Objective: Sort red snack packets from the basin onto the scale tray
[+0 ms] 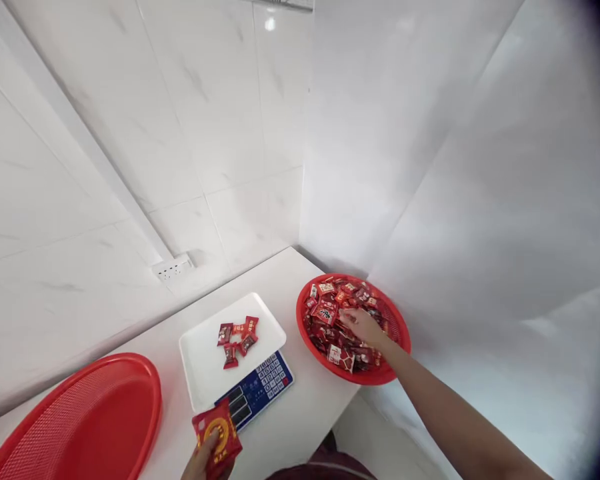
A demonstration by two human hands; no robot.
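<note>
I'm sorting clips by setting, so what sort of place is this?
Probably a weighing corner in a small shop or workroom: a digital scale with wrapped packets on its white tray, a red basket heaped with more, and a white table beside a marble-patterned wall.

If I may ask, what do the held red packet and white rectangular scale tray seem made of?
Red packet with yellow print: probably plastic film, softly shiny, given its pointed corners; possibly foil.
White rectangular scale tray: likely smooth plastic, from its uniform colour and rounded corners.
</note>
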